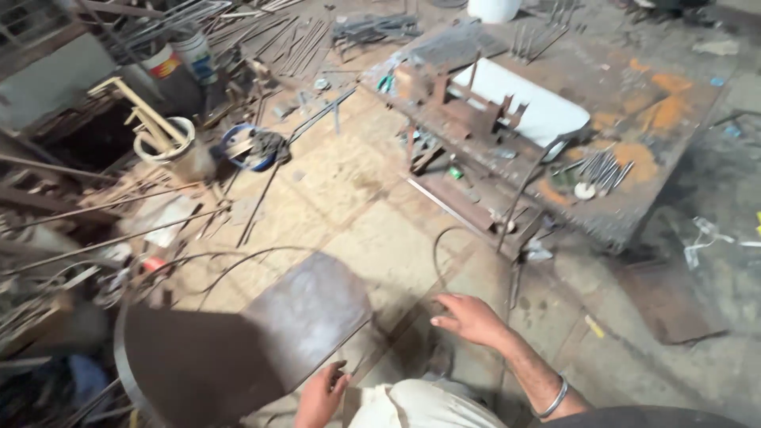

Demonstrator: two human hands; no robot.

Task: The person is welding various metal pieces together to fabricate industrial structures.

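Cluttered workshop floor (pixel 372 238), left hand (pixel 321 396) grip touching steel sheet (pixel 261 333), right hand (pixel 469 319) spread empty, white-red labelled bucket (pixel 162 63) upper left

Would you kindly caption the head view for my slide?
Left hand beside a dark metal sheet, right hand open above the workshop floor.

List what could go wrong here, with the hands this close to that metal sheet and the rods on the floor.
1. The left hand is bare at the edge of the dark metal sheet; that edge might cut the fingers.
2. The right hand hovers open over thin bent rods; a rod end could jab it.
3. Loose rods strewn across the floor could trip the person.
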